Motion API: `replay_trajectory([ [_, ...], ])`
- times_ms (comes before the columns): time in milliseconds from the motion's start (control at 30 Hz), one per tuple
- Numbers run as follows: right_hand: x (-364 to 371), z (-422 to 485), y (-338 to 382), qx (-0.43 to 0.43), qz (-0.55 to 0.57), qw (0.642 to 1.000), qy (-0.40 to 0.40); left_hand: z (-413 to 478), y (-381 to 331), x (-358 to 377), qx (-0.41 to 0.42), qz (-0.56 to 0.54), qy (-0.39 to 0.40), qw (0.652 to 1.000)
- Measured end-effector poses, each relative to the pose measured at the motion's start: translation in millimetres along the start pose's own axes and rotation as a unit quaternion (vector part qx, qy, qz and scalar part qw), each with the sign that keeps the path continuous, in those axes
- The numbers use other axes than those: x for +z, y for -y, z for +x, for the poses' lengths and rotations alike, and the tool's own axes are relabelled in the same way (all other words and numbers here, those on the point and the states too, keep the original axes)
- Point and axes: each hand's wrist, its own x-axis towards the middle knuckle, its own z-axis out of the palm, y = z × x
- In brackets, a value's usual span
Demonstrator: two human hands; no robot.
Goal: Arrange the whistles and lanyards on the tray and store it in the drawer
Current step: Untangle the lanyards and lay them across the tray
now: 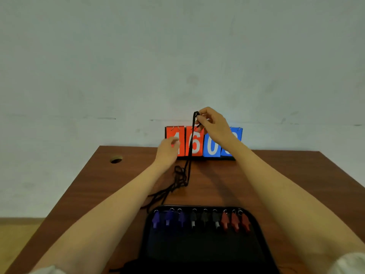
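A: What is the big brown thing?

B: The table (79, 184). A black tray (207, 252) lies on its near side. A red and blue score board (212, 145) stands at the far side, by the wall.

A: Where are the lanyards (180, 175)?

B: In a black tangle on the table, between the tray and the score board. Some strands run right up to the tray's far left corner. The whistles (197, 220) are on the tray in a row along its far edge: purple, black, red.

A: What could go wrong?

B: I think the raised cord is knotted with the others. A hard pull could lift the whole bunch. It could make the knot tighter too. The cord also hangs just in front of the score board, so it could catch the rings on top and tip it. Loose ends could drag over the whistles and spoil the row.

A: What are the hands doing?

B: The right hand (212, 123) is up high, arm stretched out. It pinches the top of one cord. The left hand (167, 149) is lower, beside the cord but apart from it. Its fingers look loosely bent, and I see nothing in them.
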Motion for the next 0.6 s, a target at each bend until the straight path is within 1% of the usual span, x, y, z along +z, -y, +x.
replay_trajectory([
  [67, -9.4, -1.5, 17.5, -0.028, -0.015, 0.999, -0.009, -7.5, -33.6, -6.8, 0.048, -0.073, 0.0, 0.996],
  [133, -18.8, -2.7, 33.3, -0.047, -0.018, 0.999, -0.016, -15.2, -55.7, -12.3, 0.083, -0.1, 0.033, 0.991],
  [233, -33.2, -3.3, 52.9, -0.053, -0.013, 0.997, -0.061, -13.7, -59.5, -18.8, 0.099, -0.013, 0.05, 0.994],
  [300, -43.3, -2.2, 59.6, -0.045, -0.038, 0.991, -0.116, -12.2, -49.9, -24.6, 0.072, 0.054, 0.067, 0.994],
  [333, -49.0, -0.8, 59.5, -0.039, -0.094, 0.985, -0.139, -12.7, -43.7, -27.8, 0.053, 0.078, 0.074, 0.993],
  [367, -54.9, 0.0, 57.5, -0.022, -0.186, 0.972, -0.141, -14.2, -38.3, -31.5, 0.036, 0.091, 0.073, 0.993],
  [400, -59.4, -1.7, 54.3, 0.006, -0.286, 0.951, -0.116, -16.6, -34.4, -35.2, 0.024, 0.088, 0.064, 0.994],
  [433, -61.2, -5.2, 50.8, 0.033, -0.366, 0.928, -0.07, -18.5, -33.2, -38.5, 0.016, 0.064, 0.047, 0.997],
  [467, -59.8, -10.3, 47.4, 0.047, -0.406, 0.913, -0.015, -20.5, -35.2, -41.3, 0.017, 0.029, 0.027, 0.999],
  [500, -55.6, -16.2, 44.9, 0.044, -0.408, 0.911, 0.04, -21.8, -40.1, -43.7, 0.029, -0.001, 0.009, 1.0],
  [533, -49.5, -21.7, 43.9, 0.028, -0.383, 0.919, 0.09, -22.5, -47.5, -45.4, 0.054, -0.014, -0.003, 0.998],
  [600, -34.8, -30.0, 44.7, 0.0, -0.314, 0.934, 0.172, -23.3, -66.0, -46.8, 0.111, 0.0, 0.0, 0.994],
])
